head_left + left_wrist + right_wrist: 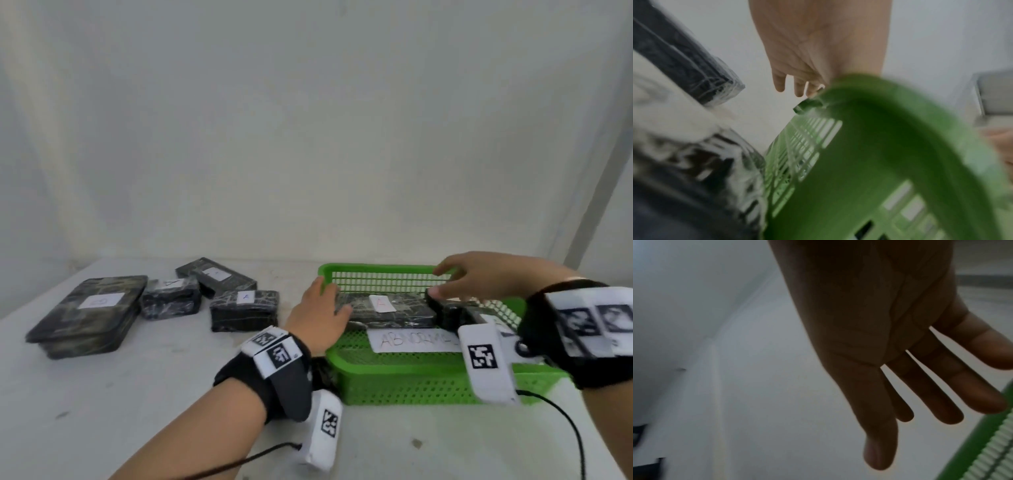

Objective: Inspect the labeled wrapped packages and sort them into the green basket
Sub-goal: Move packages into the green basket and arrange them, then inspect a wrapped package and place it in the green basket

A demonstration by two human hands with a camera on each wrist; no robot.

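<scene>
A green basket [411, 375] stands at the right of the table, with a paper sheet [414, 341] reading "ABNORMAL" on its floor. Inside lies a long black wrapped package [387, 310] with a white "A" label. A smaller black package [448, 310] sits to its right. My left hand [323, 308] is open over the basket's left rim [879, 146], fingers [797, 87] straight, touching the long package's left end. My right hand [476, 277] hovers open above the basket's far side, fingers [937, 394] spread and holding nothing.
Several black wrapped packages with white labels lie on the table to the left: a large flat one [92, 315], a small one [171, 298], a long one [215, 277] and a block [245, 310]. A white wall stands behind the table. Wrist-camera cables trail near the front edge.
</scene>
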